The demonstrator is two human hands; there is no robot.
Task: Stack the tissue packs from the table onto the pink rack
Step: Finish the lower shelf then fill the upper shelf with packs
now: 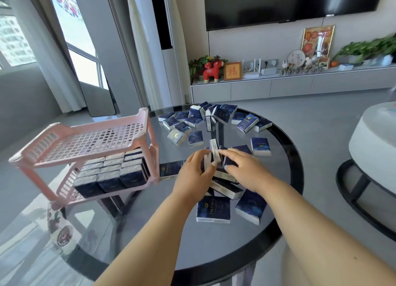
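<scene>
1. Both hands are on the loose cluster of tissue packs (222, 178) right of the pink rack (85, 144), mid-table (107, 232). Left hand (192, 176) has its grip curled around the left end of a few upright packs; right hand (244, 170) lies fingers-down over the packs' right side. It looks pressed against them, but I can't tell if it's actually pinching one.
2. Step in hand, as I read it: gather several packs into one block before lifting.
3. Square them first: same face out, edges flush, squeeze from both ends. The packs look soft, so a light squeeze will likely let the middle ones drop.
4. One upright pack (214, 150) pokes above the fingers; seat it level before moving.
5. Rack state: lower shelf (70, 189) holds packed rows, top shelf (90, 140) is bare.
6. More packs remain: a far pile (205, 118) beyond the hands and two flat packs (214, 208) nearer than the rack.
</scene>
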